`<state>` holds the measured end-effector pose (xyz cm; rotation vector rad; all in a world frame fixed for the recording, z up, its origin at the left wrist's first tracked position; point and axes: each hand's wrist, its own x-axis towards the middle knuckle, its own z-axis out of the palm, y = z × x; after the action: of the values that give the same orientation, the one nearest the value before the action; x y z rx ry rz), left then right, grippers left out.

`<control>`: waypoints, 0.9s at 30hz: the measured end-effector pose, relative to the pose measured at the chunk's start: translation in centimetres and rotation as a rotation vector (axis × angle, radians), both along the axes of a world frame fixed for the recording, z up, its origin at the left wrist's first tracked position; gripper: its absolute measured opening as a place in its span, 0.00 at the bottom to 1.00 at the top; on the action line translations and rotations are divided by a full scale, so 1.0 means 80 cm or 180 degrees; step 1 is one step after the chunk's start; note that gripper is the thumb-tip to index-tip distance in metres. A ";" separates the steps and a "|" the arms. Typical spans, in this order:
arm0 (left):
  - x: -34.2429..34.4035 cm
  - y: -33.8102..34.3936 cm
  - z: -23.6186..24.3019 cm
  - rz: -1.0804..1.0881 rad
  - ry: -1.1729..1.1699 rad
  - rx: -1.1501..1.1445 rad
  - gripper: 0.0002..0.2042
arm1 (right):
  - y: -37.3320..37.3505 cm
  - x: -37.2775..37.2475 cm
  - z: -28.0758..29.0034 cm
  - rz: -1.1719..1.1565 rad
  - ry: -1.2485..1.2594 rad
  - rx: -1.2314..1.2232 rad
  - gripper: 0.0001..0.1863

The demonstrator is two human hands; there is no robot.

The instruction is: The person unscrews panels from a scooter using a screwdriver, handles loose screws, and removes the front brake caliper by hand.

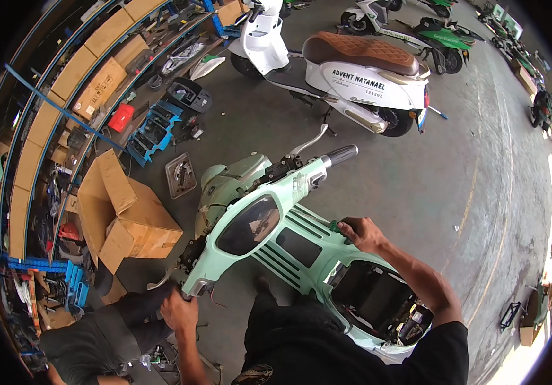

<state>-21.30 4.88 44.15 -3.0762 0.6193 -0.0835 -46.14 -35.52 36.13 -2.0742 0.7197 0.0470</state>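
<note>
Two bare hands are working over one mint-green scooter (pixel 301 221), which is standing at the center of a workshop floor with its handlebar nearest the shelves and its body running toward the lower right. The left hand (pixel 179 312) is clamping its fingers around the left handlebar end (pixel 195 285), hiding most of the grip there. The right hand (pixel 364 235) is pinching one small green object (pixel 335 226) between closed fingers and thumb, just above the scooter's green bodywork; its exact kind is too small to tell. One right grip (pixel 340 156) is lying free, and one dark display (pixel 249 226) is facing up. One underseat compartment (pixel 378 298) is gaping open.

Behind, one white scooter (pixel 353 83) with a brown quilted seat is bearing dark lettering on its side panel. At least two more scooters are standing farther back, one of them a green-tailed scooter (pixel 449 37) showing pale lettering. Printed marks are showing on one shelved carton (pixel 99 90).

One open cardboard box (pixel 150 224) is standing between the blue-framed shelves (pixel 25 262) and the mint scooter, near one metal parts tray (pixel 181 176). One co-worker (pixel 96 340) in dark clothing is crowding the floor beside the left forearm.
</note>
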 end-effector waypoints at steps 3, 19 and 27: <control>-0.005 0.011 -0.001 0.0148 -0.0028 -0.0002 0.21 | 0.024 0.007 0.003 0.0472 -0.0300 -0.1396 0.29; -0.002 0.017 -0.016 0.0105 -0.0552 0.0051 0.23 | 0.018 0.024 0.000 0.0466 0.0051 -0.0332 0.25; -0.002 0.009 0.009 -0.0230 0.0124 -0.0059 0.23 | 0.052 -0.006 -0.027 0.0023 0.0097 -0.0623 0.27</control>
<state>-21.47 5.57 44.85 -3.0801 0.7356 -0.0299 -46.60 -31.38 33.95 -2.2668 0.7609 0.0123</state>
